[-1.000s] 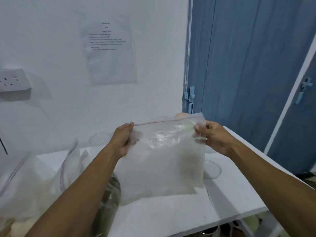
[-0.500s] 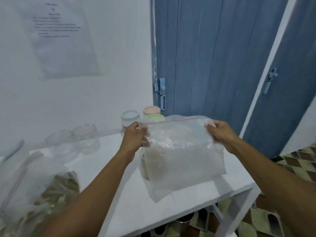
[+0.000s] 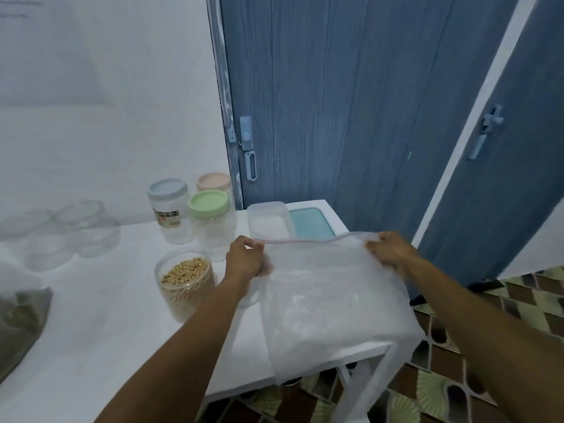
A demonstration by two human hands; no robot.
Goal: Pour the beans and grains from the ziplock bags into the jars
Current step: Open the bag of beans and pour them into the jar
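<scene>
Since half a second ago your view has swung down and to the right, and the ziplock bag (image 3: 329, 300) has come away from in front of the bean jar (image 3: 186, 285), which now shows in full. Your left hand (image 3: 244, 257) grips the bag's top left corner, fingers curled round the plastic just under the red zip line. Your right hand (image 3: 390, 251) pinches the top right corner, fingers folded over the edge. The bag is stretched flat between both hands. It is cloudy and pale, and what it holds cannot be made out. Its lower part reaches over the front right corner of the white worktop (image 3: 106, 331) and past the edge, above the patterned floor (image 3: 518, 300); whether it rests on the worktop cannot be told.

At 9 o'clock from your left hand, just beside your forearm, the bean jar stands upright and open-topped, nearly full of tan beans. At 12 o'clock from it, three lidded clear jars stand close together: the green-lidded jar (image 3: 210, 227) nearest, the blue-lidded jar (image 3: 169, 209) at its 10 o'clock and the pink-lidded jar (image 3: 213, 181) behind. At 12 o'clock from the bag, a clear box (image 3: 268, 221) sits beside a teal-centred lid (image 3: 309, 222). Blurred glass jars (image 3: 76, 230) stand at 9 o'clock by the wall. A bag of dark contents (image 3: 21, 319) lies at 8 o'clock.
</scene>
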